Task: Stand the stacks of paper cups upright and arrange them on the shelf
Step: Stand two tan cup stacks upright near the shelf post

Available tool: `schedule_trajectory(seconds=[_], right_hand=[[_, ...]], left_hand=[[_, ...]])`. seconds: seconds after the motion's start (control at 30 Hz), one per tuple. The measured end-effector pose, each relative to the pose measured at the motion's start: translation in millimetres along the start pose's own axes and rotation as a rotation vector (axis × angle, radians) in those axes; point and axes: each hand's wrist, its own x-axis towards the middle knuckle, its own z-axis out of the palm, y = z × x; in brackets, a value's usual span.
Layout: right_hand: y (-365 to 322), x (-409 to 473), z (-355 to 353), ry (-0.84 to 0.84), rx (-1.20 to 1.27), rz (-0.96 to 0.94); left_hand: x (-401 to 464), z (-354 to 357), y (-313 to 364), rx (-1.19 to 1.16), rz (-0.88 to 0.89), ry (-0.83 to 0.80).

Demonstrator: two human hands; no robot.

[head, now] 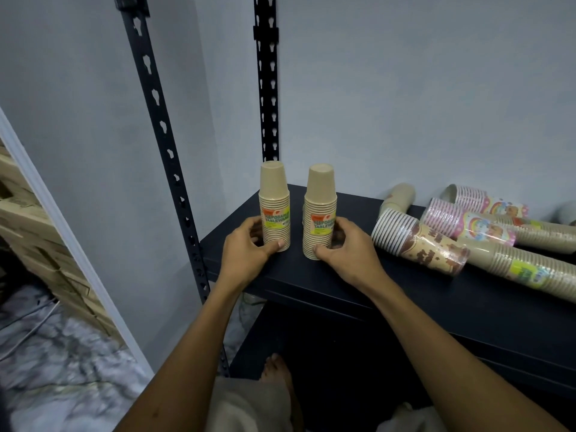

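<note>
Two stacks of tan paper cups stand upright, mouths down, at the left end of the dark shelf [389, 294]. My left hand [249, 247] is wrapped around the base of the left stack [274, 201]. My right hand [346, 247] grips the base of the right stack [321, 207]. Both stacks carry a yellow and orange label. Several wrapped stacks lie on their sides to the right: a brown printed stack [420, 241], a pink rainbow stack [467, 221], a second rainbow stack [489, 202] and a long tan stack [523, 269].
Two black slotted uprights [268, 88] rise at the shelf's left end against a grey wall. A lower shelf level sits in shadow beneath. Cardboard boxes [28, 213] are stacked beyond a white door frame at left. My bare foot [277, 369] stands on the floor below.
</note>
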Motion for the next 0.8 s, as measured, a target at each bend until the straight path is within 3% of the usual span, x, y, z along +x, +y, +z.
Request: schedule_trajectory(seconds=[0.57, 0.8], right_hand=[[-2.3, -2.1, 2.2, 0.019, -0.054, -0.011], [-4.4, -3.7, 0.6, -0.007, 0.033, -0.001]], left_hand=[[-7.6, -1.3, 0.8, -0.071, 0.058, 0.000], [-8.6, -5.0, 1.6, -0.117, 0.026, -0.050]])
